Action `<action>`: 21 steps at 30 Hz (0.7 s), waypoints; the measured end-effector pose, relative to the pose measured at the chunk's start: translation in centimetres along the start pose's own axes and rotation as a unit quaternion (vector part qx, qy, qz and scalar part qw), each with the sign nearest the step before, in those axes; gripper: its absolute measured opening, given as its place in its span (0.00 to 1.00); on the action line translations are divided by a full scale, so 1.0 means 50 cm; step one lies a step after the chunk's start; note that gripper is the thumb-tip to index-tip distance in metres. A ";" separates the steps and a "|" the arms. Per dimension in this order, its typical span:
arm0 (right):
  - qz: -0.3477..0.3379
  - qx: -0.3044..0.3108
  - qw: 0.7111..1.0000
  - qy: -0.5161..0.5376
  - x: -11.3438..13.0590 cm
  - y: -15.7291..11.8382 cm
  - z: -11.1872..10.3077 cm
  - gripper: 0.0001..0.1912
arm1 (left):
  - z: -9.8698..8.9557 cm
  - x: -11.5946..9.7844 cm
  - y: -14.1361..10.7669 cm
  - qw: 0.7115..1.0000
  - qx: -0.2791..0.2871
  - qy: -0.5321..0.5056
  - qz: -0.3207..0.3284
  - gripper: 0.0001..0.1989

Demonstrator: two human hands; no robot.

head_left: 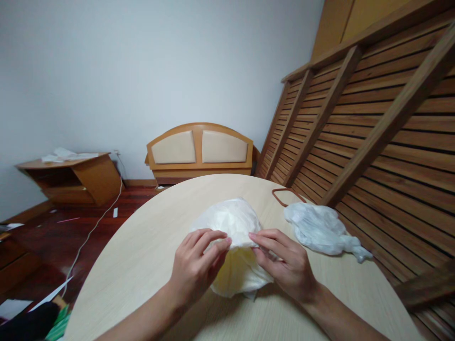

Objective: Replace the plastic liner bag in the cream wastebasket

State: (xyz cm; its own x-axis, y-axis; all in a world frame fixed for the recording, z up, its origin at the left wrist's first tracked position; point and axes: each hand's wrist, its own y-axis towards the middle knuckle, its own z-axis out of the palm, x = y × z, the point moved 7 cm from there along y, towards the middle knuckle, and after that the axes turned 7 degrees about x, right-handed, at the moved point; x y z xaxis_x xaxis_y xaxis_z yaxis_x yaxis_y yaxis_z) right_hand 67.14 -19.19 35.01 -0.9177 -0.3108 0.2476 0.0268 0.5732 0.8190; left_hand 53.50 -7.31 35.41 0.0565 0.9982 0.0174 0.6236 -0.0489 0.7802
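Observation:
A white plastic bag [231, 215] sits bunched up near the middle of the round table, with something yellowish showing faintly through its lower front. My left hand [202, 255] pinches the bag's gathered edge between thumb and fingers. From the other side, my right hand [284, 263] grips the same edge, a short gap from the left fingertips. What lies inside the bag is hidden.
A second, knotted whitish plastic bag [320, 229] lies to the right on the table [135, 265]. Behind it is a brown rounded frame [279, 190]. A slatted wooden panel [384, 156] leans close on the right. A cable [92, 232] crosses the floor at left.

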 end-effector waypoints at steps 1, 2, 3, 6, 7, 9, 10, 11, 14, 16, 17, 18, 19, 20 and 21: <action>0.005 -0.006 1.000 -0.002 -0.003 0.000 -0.002 0.17 | 0.000 0.002 0.000 1.000 0.000 -0.002 -0.003 0.09; 0.010 -0.012 1.000 -0.005 -0.006 -0.001 -0.004 0.16 | 0.001 0.004 0.000 1.000 0.001 -0.005 -0.007 0.09; 0.016 -0.017 1.000 -0.007 -0.009 -0.002 -0.006 0.16 | 0.003 0.006 0.000 1.000 0.002 -0.010 -0.011 0.09; 0.030 -0.025 0.999 -0.007 -0.018 -0.004 -0.008 0.15 | 0.009 0.011 -0.003 0.999 0.010 -0.031 -0.017 0.10; 0.034 -0.025 0.999 -0.006 -0.020 -0.005 -0.008 0.15 | 0.010 0.013 -0.005 0.999 0.012 -0.036 -0.019 0.10; 0.039 -0.023 0.999 -0.003 -0.021 -0.005 -0.008 0.15 | 0.012 0.015 -0.008 0.999 0.014 -0.033 -0.023 0.11; 0.042 -0.022 0.999 -0.002 -0.022 -0.005 -0.007 0.15 | 0.012 0.017 -0.010 0.999 0.014 -0.029 -0.026 0.11; 0.044 -0.021 0.999 -0.003 -0.022 -0.005 -0.006 0.15 | 0.012 0.018 -0.011 0.999 0.014 -0.025 -0.030 0.11; 0.055 -0.016 0.998 -0.015 -0.025 -0.006 -0.002 0.16 | 0.012 0.024 -0.013 0.999 0.012 -0.019 -0.044 0.10; 0.063 -0.009 0.998 -0.025 -0.029 -0.008 0.002 0.18 | 0.011 0.028 -0.012 0.999 0.007 -0.015 -0.052 0.10; 0.066 -0.003 0.997 -0.029 -0.031 -0.008 0.005 0.18 | 0.011 0.030 -0.012 0.998 0.006 -0.013 -0.054 0.10; 0.070 0.005 0.997 -0.033 -0.034 -0.009 0.008 0.19 | 0.011 0.032 -0.011 0.998 0.005 -0.013 -0.055 0.09; 0.073 0.014 0.996 -0.038 -0.036 -0.010 0.011 0.19 | 0.012 0.034 -0.011 0.998 0.004 -0.013 -0.056 0.10; 0.076 0.024 0.996 -0.043 -0.039 -0.010 0.015 0.20 | 0.012 0.036 -0.011 0.998 0.004 -0.014 -0.057 0.10; 0.077 0.035 0.995 -0.050 -0.041 -0.011 0.019 0.21 | 0.012 0.038 -0.012 0.998 0.002 -0.015 -0.057 0.10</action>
State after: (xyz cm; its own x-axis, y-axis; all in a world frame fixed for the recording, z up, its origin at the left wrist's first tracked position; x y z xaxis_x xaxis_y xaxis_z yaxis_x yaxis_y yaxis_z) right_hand 68.64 -18.16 33.56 -0.9394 -0.1402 0.3128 0.1467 0.6605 0.7364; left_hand 53.70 -5.41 34.62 0.0077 0.9959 -0.0903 0.6304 0.0653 0.7736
